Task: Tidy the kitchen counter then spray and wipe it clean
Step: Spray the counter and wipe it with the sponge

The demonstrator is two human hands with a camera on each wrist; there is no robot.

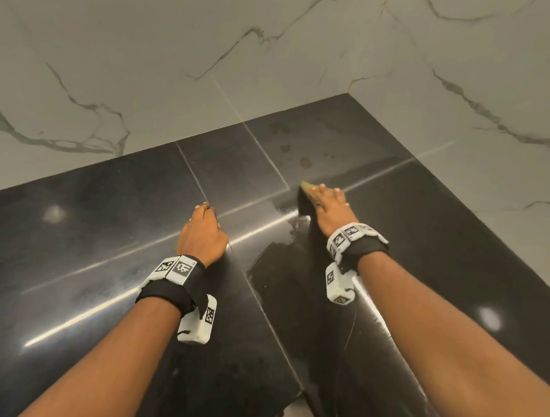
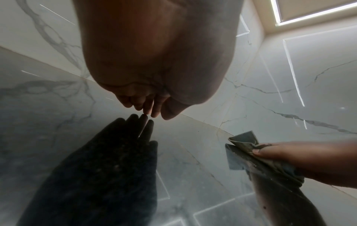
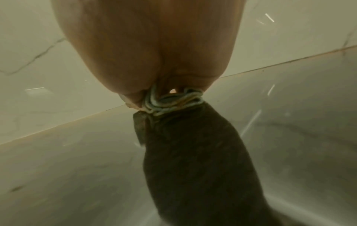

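Forearms fill the bottom of the head view, both reaching forward over the black counter, which runs back into a corner of white veined wall tile. Nothing else sits on the counter, so tidying looks done; my read is we're in the wipe step.

Wet sheen trails behind the right hand, dry haze to the left. Brownish spots sit just beyond the cloth toward the corner, not yet reached. Next move probably calls for pushing the cloth forward over those spots with firm downward pressure, then working the strokes out across the dry left side.

Right hand: arm extended, palm down, fingers spread flat pressing the folded cloth onto the counter; left wrist view shows the thumb pinning its edge. Cloth is under that hand, near the grout crossing.

Left hand: holds nothing, fingers loosely bent, tips touching the counter, apparently bracing.
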